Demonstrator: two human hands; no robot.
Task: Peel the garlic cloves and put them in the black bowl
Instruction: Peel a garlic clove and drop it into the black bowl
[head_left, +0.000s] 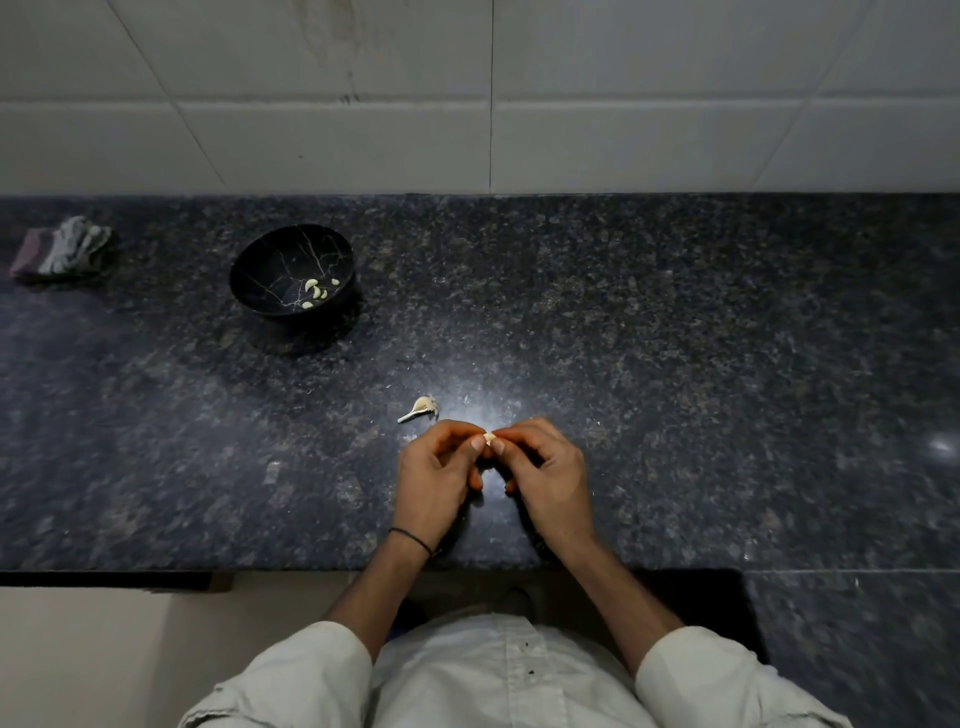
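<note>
While the left hand (436, 478) and right hand (545, 478) meet above the near counter (675, 364), I see both pinching one garlic clove (488, 438) between thumbs and curled fingertips. Just beyond lies a stemmed garlic piece (422, 408). Farther left, the black bowl (280, 249) holds a few peeled cloves (315, 292); a crumpled cloth (62, 252) lies at the far left.

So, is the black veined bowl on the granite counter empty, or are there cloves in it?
Not empty: the black veined bowl, upright, holds a few pale peeled cloves on its floor; the rest of its inside is bare.
</note>
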